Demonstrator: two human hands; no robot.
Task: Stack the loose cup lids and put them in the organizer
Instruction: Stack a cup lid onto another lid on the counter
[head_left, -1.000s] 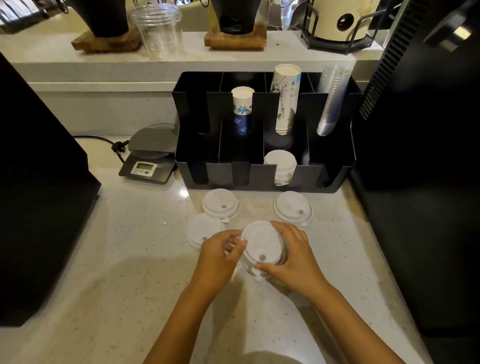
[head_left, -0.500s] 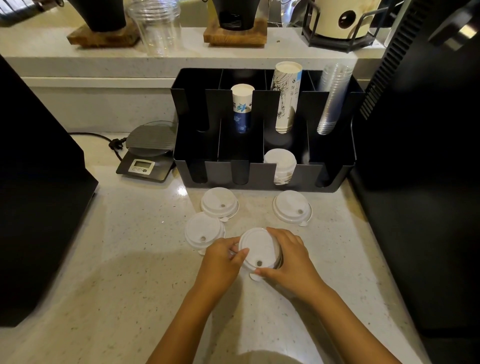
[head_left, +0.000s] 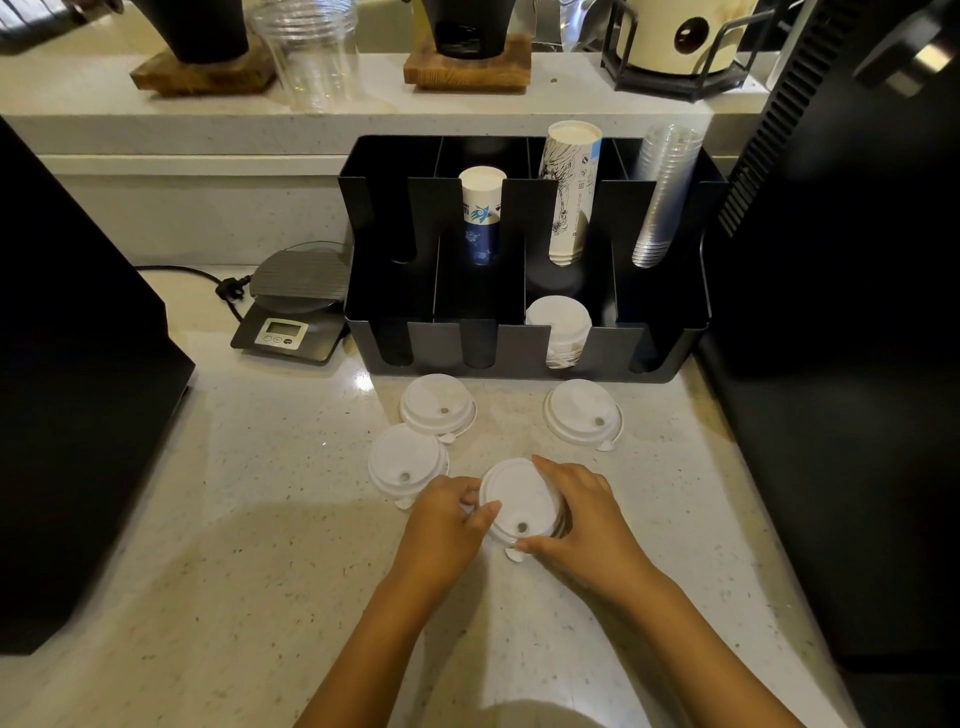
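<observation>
Pale speckled stone makes the worktop (head_left: 208, 519), with a raised ledge (head_left: 156, 130) behind it. At the far left stands a big black machine (head_left: 67, 364). Next to it, a small scale (head_left: 291, 312) sits on the worktop, and its cable (head_left: 176, 270) runs to the left.

On the ledge there is a stack of clear cups (head_left: 311, 57) between two wooden blocks.

A black organizer (head_left: 649, 348) stands against the ledge. In its back row are a blue paper cup stack (head_left: 480, 218), a taller printed cup stack (head_left: 569, 192) and clear cups (head_left: 662, 197). In one front compartment, third from the left, lies a stack of white lids (head_left: 558, 327).

Three loose lids lie flat on the worktop in front of the organizer: one at the left (head_left: 408, 460), one just behind it (head_left: 438, 404), touching or nearly touching it, and one apart at the right (head_left: 583, 411).

Near the front, the left hand (head_left: 447, 525) and the right hand (head_left: 587, 519) hold a lid stack (head_left: 519, 506) between them. The left grip is closed on its left rim, thumb on top. The right grip wraps the right side, thumb at the front edge. The stack is tilted a little toward the person, and I cannot tell if it touches the worktop.

At the far right stands another dark machine (head_left: 857, 312).
</observation>
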